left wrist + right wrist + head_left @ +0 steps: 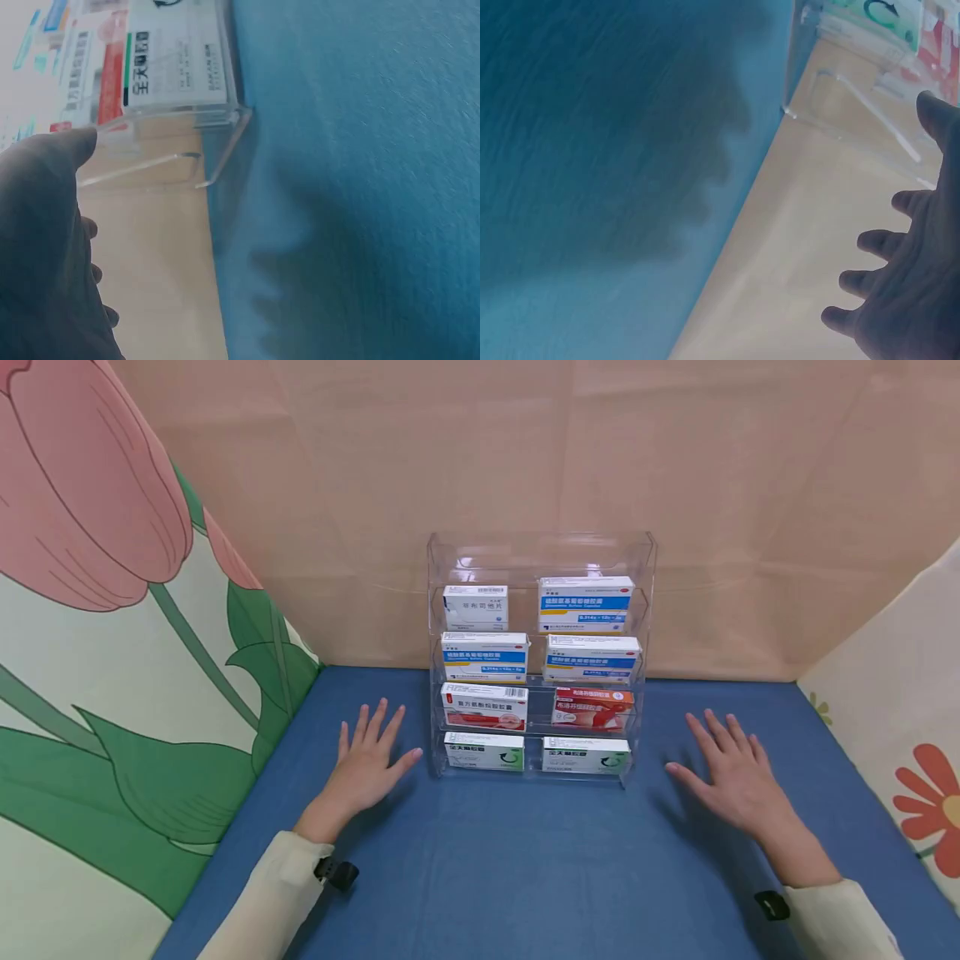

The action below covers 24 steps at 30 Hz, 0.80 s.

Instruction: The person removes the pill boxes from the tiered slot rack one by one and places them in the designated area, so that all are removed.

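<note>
A clear acrylic tiered rack (542, 547) stands on the blue table, with two medicine boxes on each tier. At the top are a small white box (476, 608) and a blue-striped box (585, 605). Below sit two more blue-striped boxes, then a white-and-red box (484, 707) beside a red box (592, 708). White-and-green boxes (484, 752) fill the lowest tier. To the rack's left my left hand (365, 774) is spread, fingers straight, holding nothing. On the other side my right hand (738, 785) is likewise spread and holds nothing.
Blue cloth (487, 868) covers the table. A plain tan backdrop (360, 527) rises behind the rack. Printed floral panels flank the table, with a large tulip (97, 502) on the left and a red flower (930, 810) on the right.
</note>
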Available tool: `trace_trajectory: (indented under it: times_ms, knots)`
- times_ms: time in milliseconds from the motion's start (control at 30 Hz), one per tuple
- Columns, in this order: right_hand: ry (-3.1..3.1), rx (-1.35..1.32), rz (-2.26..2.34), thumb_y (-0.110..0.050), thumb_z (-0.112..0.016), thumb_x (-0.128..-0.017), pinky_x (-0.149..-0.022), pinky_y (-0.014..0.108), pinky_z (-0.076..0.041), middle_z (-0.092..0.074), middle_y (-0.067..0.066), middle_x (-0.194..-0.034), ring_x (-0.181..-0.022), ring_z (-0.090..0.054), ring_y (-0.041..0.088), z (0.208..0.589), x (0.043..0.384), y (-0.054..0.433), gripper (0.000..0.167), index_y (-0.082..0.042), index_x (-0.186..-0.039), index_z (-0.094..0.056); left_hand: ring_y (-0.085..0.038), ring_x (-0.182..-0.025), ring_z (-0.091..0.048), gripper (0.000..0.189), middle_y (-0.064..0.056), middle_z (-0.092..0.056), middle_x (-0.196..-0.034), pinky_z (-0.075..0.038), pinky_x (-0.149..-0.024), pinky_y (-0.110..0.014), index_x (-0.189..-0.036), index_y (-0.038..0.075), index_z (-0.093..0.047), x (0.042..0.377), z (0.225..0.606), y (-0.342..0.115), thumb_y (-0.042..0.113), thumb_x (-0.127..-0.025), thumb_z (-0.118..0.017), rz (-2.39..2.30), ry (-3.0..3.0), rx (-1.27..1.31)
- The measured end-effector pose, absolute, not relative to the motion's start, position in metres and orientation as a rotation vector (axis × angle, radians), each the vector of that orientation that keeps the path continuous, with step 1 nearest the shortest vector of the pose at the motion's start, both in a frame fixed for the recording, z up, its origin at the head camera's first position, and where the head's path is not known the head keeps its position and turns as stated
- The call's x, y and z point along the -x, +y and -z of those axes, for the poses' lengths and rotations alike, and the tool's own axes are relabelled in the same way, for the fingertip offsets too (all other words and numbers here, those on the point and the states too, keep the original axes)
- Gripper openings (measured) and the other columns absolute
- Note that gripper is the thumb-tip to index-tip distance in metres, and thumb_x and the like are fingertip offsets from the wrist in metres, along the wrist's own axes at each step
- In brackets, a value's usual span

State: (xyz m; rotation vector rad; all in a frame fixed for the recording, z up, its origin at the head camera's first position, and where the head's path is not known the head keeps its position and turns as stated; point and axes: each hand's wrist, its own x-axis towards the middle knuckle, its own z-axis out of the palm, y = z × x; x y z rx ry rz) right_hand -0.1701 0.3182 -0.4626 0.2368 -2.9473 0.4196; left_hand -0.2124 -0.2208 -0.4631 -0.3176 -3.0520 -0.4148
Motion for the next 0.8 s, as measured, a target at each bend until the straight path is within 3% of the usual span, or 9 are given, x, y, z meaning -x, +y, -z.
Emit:
trace_trajectory:
  times_ms: [200, 467, 800]
  knots:
    - [-2.924, -0.285, -0.457, -0.057, -0.063, -0.093, -0.113, 0.073, -0.008, -0.022, 0.029, -0.162, -0.148, -0.013, 0.052, 0.457, 0.169, 0.31, 0.094, -0.013, -0.163, -0.019, -0.038, -0.155, 0.008, 0.083, -0.012, -0.002, -0.17, 0.008, -0.116, -0.067, -0.164, 0.019, -0.016, 0.215, 0.458, -0.215, 0.06, -0.1, -0.048, 0.495, -3.016, 0.338]
    - [-2.849, -0.335, -0.458, -0.053, -0.072, -0.088, -0.101, 0.074, -0.032, -0.041, 0.031, -0.15, -0.133, -0.038, 0.053, 0.453, 0.169, 0.299, 0.092, -0.012, -0.159, -0.031, -0.039, -0.155, -0.003, 0.077, -0.015, -0.012, -0.169, 0.0, -0.119, -0.065, -0.162, 0.015, -0.025, 0.217, 0.451, -0.207, 0.055, -0.1, -0.051, 0.632, -2.896, 0.395]
    - [-2.802, -0.328, -0.577, -0.047, -0.073, -0.09, -0.094, 0.071, -0.041, -0.049, 0.029, -0.142, -0.127, -0.046, 0.047, 0.454, 0.165, 0.289, 0.081, -0.01, -0.155, -0.04, -0.038, -0.15, -0.02, 0.074, -0.014, -0.02, -0.166, -0.029, -0.112, -0.065, -0.161, 0.013, -0.026, 0.222, 0.443, -0.195, 0.04, -0.1, -0.059, 0.87, -2.754, 0.428]
